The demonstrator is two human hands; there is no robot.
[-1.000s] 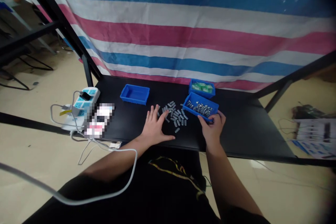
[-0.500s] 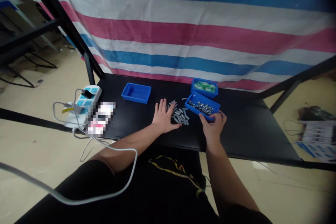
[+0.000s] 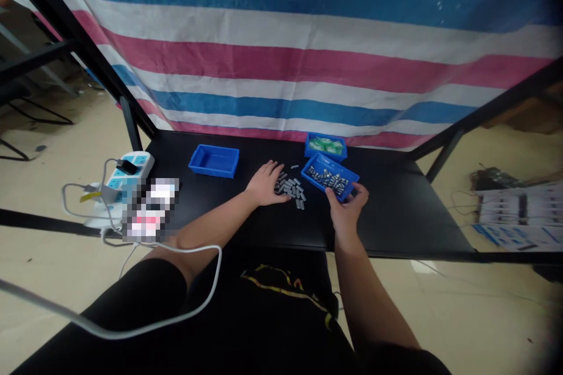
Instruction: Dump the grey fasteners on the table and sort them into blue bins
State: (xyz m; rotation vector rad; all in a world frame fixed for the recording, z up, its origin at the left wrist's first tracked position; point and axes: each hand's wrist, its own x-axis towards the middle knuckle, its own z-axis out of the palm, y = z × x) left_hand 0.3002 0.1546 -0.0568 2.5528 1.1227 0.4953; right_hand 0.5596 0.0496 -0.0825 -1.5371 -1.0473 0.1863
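Two hands work mid-frame on the black table (image 3: 396,228): the left hand (image 3: 264,183) lies flat and open against the small grey parts (image 3: 291,188); the right hand (image 3: 346,210) grips the blue parts bin (image 3: 333,175) by its near edge.

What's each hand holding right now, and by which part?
Right hand grips the blue bin of grey parts by its near rim. Left hand holds nothing; it lies flat against the loose grey parts on the table.
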